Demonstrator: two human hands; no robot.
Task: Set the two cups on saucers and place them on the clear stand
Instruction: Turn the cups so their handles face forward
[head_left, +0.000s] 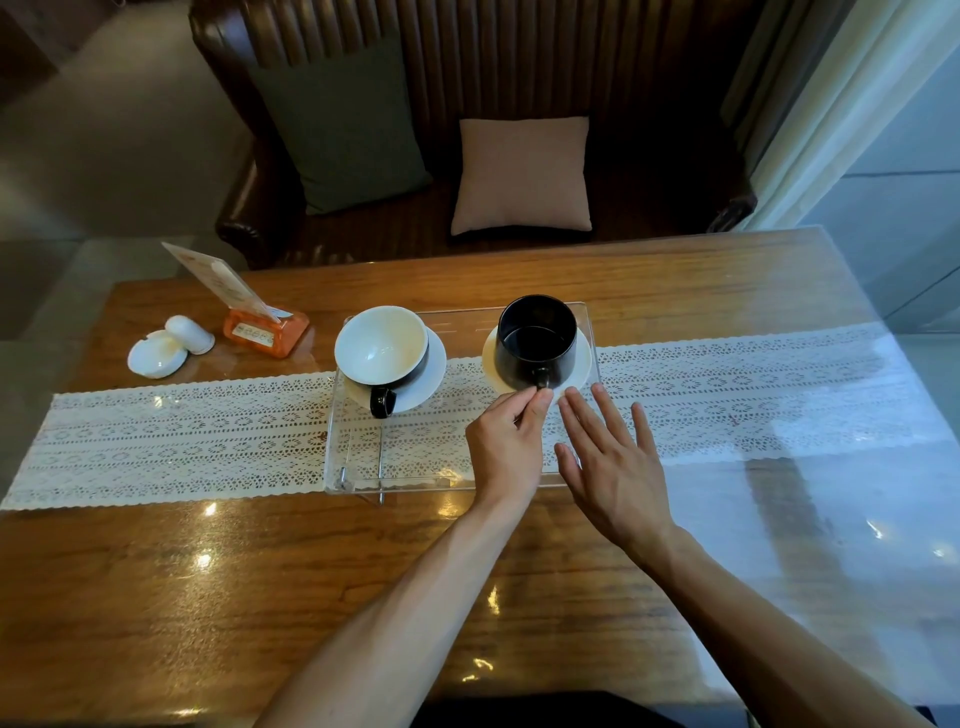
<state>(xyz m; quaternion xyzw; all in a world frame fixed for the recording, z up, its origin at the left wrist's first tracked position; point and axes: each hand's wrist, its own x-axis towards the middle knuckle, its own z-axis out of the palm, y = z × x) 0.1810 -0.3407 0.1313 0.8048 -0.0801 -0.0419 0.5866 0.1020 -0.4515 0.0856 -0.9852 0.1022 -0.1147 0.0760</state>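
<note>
A clear acrylic stand (405, 467) sits on the lace runner at the table's middle. On its far left a wide cup (382, 351), white inside and black outside, rests on a white saucer (434, 371), handle toward me. On the far right a black cup (536, 338) stands on a second white saucer (582, 364). My left hand (506, 441) pinches the black cup's handle at its near side. My right hand (610, 467) hovers flat, fingers spread, just right of it, close to the saucer's edge and holding nothing.
A white lace runner (182, 441) crosses the glossy wooden table. At the far left lie a white ashtray (156, 356), a small white shaker (189, 335) and an orange card holder (265, 332). A leather sofa with two cushions stands beyond the table's far edge.
</note>
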